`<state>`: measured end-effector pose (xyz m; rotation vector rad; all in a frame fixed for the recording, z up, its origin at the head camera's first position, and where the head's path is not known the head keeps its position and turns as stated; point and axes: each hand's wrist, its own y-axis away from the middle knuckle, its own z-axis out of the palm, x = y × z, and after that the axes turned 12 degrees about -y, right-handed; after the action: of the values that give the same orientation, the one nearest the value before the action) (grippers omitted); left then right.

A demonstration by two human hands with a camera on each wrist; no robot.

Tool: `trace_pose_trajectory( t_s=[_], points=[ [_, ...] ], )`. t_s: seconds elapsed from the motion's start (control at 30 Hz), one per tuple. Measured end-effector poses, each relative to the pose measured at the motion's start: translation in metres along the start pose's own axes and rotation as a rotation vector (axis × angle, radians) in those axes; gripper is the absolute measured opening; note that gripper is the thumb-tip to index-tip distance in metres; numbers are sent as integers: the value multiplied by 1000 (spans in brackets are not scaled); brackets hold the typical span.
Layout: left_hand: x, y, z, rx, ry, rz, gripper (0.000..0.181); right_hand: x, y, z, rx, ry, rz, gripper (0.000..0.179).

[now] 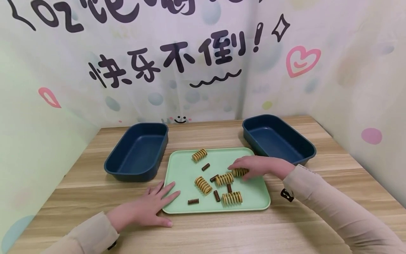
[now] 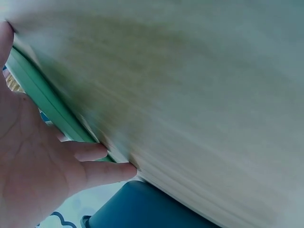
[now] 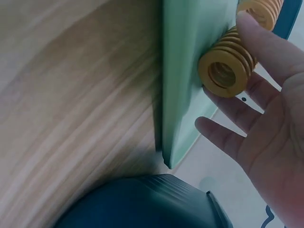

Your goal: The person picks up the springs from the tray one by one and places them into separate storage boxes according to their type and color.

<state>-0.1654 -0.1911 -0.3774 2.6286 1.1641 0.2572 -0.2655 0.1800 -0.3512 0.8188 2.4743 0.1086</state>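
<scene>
A pale green tray (image 1: 182,165) holds several thick yellow springs (image 1: 203,185) and several small dark brown springs (image 1: 193,201). At the tray's right side my right hand (image 1: 257,165) has its thumb and fingers around a yellow spring (image 3: 223,71), which lies on its side with its round end facing the right wrist camera. Another yellow spring (image 3: 261,12) shows behind the thumb tip. My left hand (image 1: 146,208) is spread flat at the tray's left front corner, fingers straight, fingertips over the rim and thumb on the table side.
Two dark blue bins stand behind the tray on the wood table (image 1: 222,233): the left bin (image 1: 139,151) and the right bin (image 1: 276,137), close to the right forearm. A printed white curtain (image 1: 190,102) hangs behind the table.
</scene>
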Motion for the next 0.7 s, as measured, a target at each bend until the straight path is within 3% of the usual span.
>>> trace_pose_trajectory(
  t_s=[0.17,0.37,0.7],
  points=[
    [-3,1,2,1,6,-2,88,0,3,0,-13,2,10,51],
    [-5,2,0,-5,19,-14,87,0,11,-2,-7,3,109,58],
    [-4,4,0,-6,9,-36,87,-1,14,2,12,-49,191,64]
  ],
)
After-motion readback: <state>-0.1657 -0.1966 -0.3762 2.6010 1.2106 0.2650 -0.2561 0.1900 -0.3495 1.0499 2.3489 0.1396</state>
